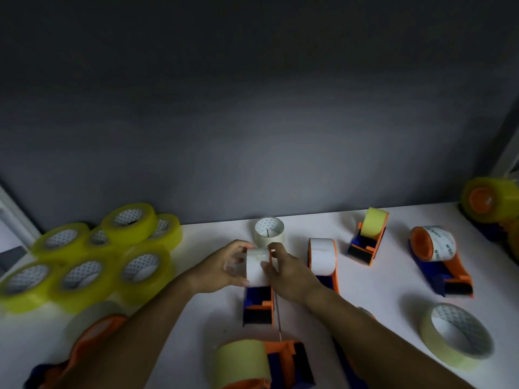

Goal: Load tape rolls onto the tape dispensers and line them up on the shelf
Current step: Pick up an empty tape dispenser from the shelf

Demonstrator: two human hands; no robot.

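1. At frame centre I have both hands on one white roll [258,266], which sits at the far end of an orange-and-blue dispenser [258,306] whose cutter end points down-frame toward me.
2. My left hand [222,268] curls around the roll's left face; my right hand [283,272] grips its right face and the orange side plate.
3. The roll's axis runs left to right, between my palms, so I judge the seating push goes sideways along it.
4. Farther up, a loose roll [269,230] stands just beyond my fingers; the yellow stack [112,248] lies left.
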